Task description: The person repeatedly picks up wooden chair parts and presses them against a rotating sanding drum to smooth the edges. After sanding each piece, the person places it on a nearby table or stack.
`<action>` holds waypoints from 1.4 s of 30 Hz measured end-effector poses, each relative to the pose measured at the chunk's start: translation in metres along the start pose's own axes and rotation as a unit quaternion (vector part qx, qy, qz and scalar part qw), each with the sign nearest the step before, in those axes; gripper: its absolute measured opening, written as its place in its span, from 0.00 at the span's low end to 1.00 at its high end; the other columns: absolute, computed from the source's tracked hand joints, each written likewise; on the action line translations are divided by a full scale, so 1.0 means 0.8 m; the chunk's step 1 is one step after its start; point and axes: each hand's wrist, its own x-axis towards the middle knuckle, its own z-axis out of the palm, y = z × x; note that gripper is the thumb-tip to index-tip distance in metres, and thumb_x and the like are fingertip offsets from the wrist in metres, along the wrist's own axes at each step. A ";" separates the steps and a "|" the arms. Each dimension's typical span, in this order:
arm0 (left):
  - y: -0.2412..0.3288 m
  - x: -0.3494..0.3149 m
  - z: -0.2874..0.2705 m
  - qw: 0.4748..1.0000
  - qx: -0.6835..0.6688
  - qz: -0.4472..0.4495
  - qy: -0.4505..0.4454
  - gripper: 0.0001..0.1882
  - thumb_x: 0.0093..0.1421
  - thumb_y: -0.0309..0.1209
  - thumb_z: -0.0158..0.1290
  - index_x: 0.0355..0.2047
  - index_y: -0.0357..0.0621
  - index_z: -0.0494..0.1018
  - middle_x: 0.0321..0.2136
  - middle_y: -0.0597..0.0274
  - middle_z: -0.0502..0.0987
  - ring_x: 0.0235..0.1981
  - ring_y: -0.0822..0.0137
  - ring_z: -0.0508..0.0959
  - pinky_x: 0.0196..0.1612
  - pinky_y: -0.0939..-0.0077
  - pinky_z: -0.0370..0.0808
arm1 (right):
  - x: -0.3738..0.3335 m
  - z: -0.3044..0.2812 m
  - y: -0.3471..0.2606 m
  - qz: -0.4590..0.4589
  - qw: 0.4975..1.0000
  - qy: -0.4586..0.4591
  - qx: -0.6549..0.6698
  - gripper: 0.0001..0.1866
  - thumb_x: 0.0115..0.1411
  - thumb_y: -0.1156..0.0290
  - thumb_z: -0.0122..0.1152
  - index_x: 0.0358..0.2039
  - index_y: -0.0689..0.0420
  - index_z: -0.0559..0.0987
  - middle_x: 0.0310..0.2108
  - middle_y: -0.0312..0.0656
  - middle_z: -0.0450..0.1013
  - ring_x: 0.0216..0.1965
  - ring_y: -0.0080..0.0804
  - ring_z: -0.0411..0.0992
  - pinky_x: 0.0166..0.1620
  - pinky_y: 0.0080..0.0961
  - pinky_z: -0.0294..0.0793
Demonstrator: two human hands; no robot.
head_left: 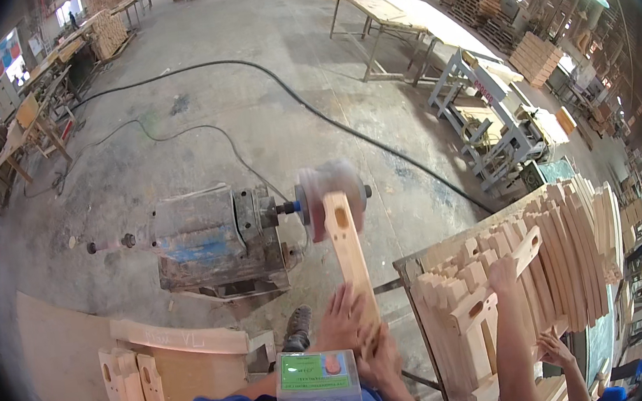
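A pale wooden slat (352, 257) with an oval slot and small holes at its far end points away from me. Its far end meets the spinning, blurred sanding wheel (332, 180) on the motor's shaft. My left hand (340, 322) lies along the slat's left side, fingers pressed to it. Nearer to me, my right hand (382, 357) wraps round its near end. A badge in a plastic holder (318, 378) hangs at my chest and covers part of the view by my wrists.
A grey-blue motor (202, 227) stands left of the wheel. Stacked wooden slats (569, 253) fill a table on my right, where a co-worker's hands (505, 279) reach in. Several slotted slats (128, 393) rest at lower left. A black cable (290, 88) crosses the floor.
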 end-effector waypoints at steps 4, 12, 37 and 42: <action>0.002 0.068 -0.044 0.994 -0.049 -0.060 0.077 0.46 0.65 0.45 0.57 0.76 0.31 0.55 0.76 0.23 0.48 0.76 0.24 0.50 0.78 0.37 0.49 | 0.028 0.011 0.038 0.047 0.859 -0.192 0.473 0.44 0.64 0.56 0.66 0.73 0.60 0.58 0.44 0.56 0.77 0.43 0.48 0.79 0.36 0.48 0.80; -0.041 0.170 -0.049 0.985 0.049 -0.128 0.107 0.51 0.58 0.36 0.59 0.75 0.24 0.49 0.75 0.21 0.50 0.76 0.24 0.49 0.78 0.36 0.48 | 0.134 0.031 -0.017 0.167 0.316 -0.363 0.860 0.39 0.67 0.40 0.55 0.61 0.64 0.71 0.44 0.50 0.75 0.30 0.37 0.73 0.29 0.30 0.74; -0.056 0.177 -0.051 0.991 -0.084 0.048 0.093 0.14 0.68 0.35 0.53 0.45 0.41 0.84 0.61 0.54 0.78 0.75 0.47 0.61 0.79 0.41 0.49 | 0.091 -0.029 0.048 0.151 0.794 -0.372 0.457 0.49 0.54 0.77 0.68 0.74 0.54 0.55 0.45 0.42 0.71 0.40 0.31 0.77 0.37 0.31 0.79; -0.069 0.165 -0.061 0.991 -0.053 0.045 0.117 0.16 0.67 0.32 0.53 0.50 0.39 0.83 0.66 0.54 0.73 0.76 0.47 0.59 0.79 0.40 0.49 | 0.090 -0.032 0.034 0.152 0.809 -0.351 0.445 0.45 0.55 0.79 0.71 0.71 0.54 0.59 0.44 0.41 0.71 0.36 0.30 0.76 0.33 0.30 0.81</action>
